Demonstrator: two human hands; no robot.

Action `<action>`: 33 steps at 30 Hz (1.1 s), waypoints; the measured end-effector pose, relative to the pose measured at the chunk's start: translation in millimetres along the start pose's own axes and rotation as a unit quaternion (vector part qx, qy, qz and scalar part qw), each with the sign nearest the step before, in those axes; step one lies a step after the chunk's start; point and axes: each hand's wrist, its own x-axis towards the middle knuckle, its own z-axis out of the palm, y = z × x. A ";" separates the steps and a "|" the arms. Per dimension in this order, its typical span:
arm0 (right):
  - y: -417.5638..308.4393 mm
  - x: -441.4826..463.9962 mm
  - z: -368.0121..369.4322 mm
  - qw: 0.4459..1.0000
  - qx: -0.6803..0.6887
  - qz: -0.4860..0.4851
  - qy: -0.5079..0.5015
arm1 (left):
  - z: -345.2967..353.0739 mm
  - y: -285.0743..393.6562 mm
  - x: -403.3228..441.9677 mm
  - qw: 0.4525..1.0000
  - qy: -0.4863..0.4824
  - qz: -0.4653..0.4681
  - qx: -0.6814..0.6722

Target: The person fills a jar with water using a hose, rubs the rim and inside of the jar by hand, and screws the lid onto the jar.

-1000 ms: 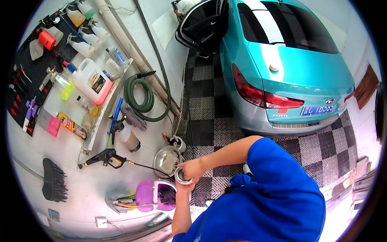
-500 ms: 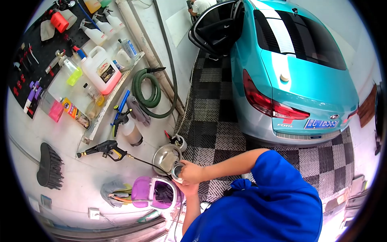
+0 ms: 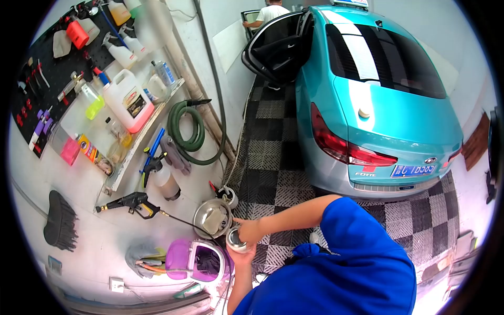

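Observation:
My left hand (image 3: 242,257) is wrapped round the underside of a round, silvery metal cup (image 3: 234,245) with a dark inside. Over the cup's rim lies my right hand (image 3: 249,231), one finger stretched toward the bowl and the others bent at the rim. Just beyond my hands, a steel bowl (image 3: 198,216) holds a pale block or sponge. A white pot (image 3: 232,199) with a red-handled tool stands behind it. Close to my left hand is a purple and white bucket (image 3: 177,257) with dark cloth inside.
A teal car (image 3: 336,115) with an open rear door (image 3: 273,50) stands ahead; a person (image 3: 273,13) is beyond the door. Left are a shelf of bottles (image 3: 128,102), a spray gun (image 3: 135,203) with hose, a pump sprayer (image 3: 167,181), a green hose (image 3: 181,139) and a brush (image 3: 60,223).
The view has shifted. Both hands and the cup have moved a little away from the steel bowl, and more of the bowl shows. One right finger now points outward. The person beyond the door shows more.

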 end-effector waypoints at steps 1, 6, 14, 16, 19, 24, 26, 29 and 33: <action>-6.7 0.5 3.0 0.999 0.032 0.029 0.026 | 0.3 -2.1 -0.5 0.997 -0.060 -0.024 -0.045; -41.5 25.7 32.8 0.895 0.257 0.197 0.307 | -23.6 3.2 27.4 0.996 -0.039 0.075 -0.040; -23.6 -12.0 13.9 0.933 0.243 0.094 0.247 | -3.1 26.9 0.8 0.994 -0.094 -0.032 0.037; -18.2 -30.3 -13.9 0.983 0.020 0.034 0.179 | 7.0 22.8 -4.5 0.995 -0.081 -0.037 0.045; -14.8 -26.9 -15.8 0.988 -0.064 -0.011 0.143 | 13.5 16.5 -3.5 0.993 -0.019 -0.028 0.114; -27.1 -17.5 -5.7 0.975 -0.037 0.046 0.216 | 7.5 17.1 7.6 0.986 -0.134 -0.102 -0.020; -36.0 -7.1 5.9 0.961 0.081 0.120 0.236 | 1.2 17.7 6.9 0.998 -0.054 -0.030 0.022; -52.1 3.9 2.9 0.897 0.287 0.232 0.244 | -5.8 14.3 12.3 0.988 -0.140 -0.025 -0.062; -47.3 12.6 17.6 0.882 0.278 0.154 0.347 | 4.1 18.3 1.5 0.989 -0.121 -0.027 -0.077</action>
